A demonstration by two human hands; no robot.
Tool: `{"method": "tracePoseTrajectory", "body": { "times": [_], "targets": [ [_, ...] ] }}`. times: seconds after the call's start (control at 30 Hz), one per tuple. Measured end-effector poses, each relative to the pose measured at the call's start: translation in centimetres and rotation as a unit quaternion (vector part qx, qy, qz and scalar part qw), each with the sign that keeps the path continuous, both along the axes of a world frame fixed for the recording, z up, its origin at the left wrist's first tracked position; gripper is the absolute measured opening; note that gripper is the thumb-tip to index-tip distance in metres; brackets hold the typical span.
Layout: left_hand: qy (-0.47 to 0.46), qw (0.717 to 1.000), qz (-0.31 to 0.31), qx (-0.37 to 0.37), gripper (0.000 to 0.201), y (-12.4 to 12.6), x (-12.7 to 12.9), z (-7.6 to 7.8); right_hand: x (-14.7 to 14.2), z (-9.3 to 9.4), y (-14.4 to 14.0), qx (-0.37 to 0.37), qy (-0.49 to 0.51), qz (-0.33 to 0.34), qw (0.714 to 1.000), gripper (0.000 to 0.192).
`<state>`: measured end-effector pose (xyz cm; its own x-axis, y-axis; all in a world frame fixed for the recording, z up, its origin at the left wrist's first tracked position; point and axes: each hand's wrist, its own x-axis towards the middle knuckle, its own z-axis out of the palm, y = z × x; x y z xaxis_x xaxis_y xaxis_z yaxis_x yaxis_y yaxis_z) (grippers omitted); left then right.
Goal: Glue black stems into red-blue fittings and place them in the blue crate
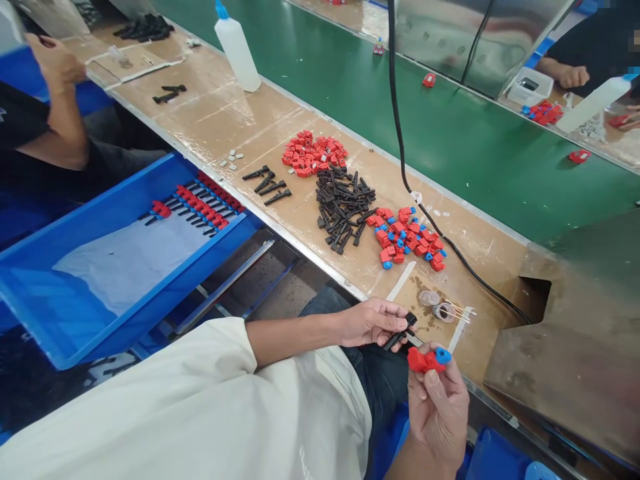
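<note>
My left hand [373, 323] grips a small black plastic stick part [400, 337] near the bench's front edge. My right hand [440, 407] pinches a red part with a blue cap [427, 360] just below it, the two pieces a short gap apart. On the brown bench top [225, 120] lie a pile of black stick parts [343, 207], a heap of red parts [313, 153] behind it, and a cluster of red-and-blue capped parts [407, 237] to the right.
A blue bin [75, 313] at left holds a row of assembled black-and-red pieces [200, 203]. A white squeeze bottle [237, 47] stands at the back. A black cable [405, 173] crosses the green conveyor belt [475, 140]. Other people's arms show at far left and top right.
</note>
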<state>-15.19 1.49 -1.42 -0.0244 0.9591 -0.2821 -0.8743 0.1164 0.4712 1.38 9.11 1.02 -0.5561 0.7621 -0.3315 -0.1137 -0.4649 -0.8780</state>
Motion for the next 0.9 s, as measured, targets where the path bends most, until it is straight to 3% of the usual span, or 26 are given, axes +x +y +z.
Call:
{"method": "tracePoseTrajectory", "body": {
  "times": [0.13,0.27,0.47,0.67,0.8,0.9],
  "targets": [
    [-0.041,0.999,0.008,0.001,0.049,0.2,-0.3,-0.5,0.4,0.1,0.1,-0.016,0.039,-0.015,0.999,0.033],
    [-0.055,0.998,0.027,0.012,0.046,0.1,-0.8,-0.2,1.0,-1.1,0.2,-0.047,0.029,-0.027,0.998,0.033],
    [-0.074,0.996,0.048,0.024,0.044,-0.1,-1.0,-0.3,2.7,-3.4,1.4,-0.052,0.056,0.027,0.997,0.039],
    [-0.066,0.997,0.044,0.019,0.043,-0.3,-1.1,-0.5,1.8,-1.9,0.4,-0.126,0.05,-0.021,0.991,0.009],
    [-0.052,0.998,0.039,0.009,0.044,-0.7,-1.0,-0.1,0.6,-1.1,-0.7,-0.146,0.039,-0.067,0.986,0.018],
    [-0.048,0.998,0.033,-0.002,0.047,-0.8,-0.8,0.0,0.4,-0.9,-1.0,-0.118,0.019,-0.122,0.985,0.027]
  ]
}}
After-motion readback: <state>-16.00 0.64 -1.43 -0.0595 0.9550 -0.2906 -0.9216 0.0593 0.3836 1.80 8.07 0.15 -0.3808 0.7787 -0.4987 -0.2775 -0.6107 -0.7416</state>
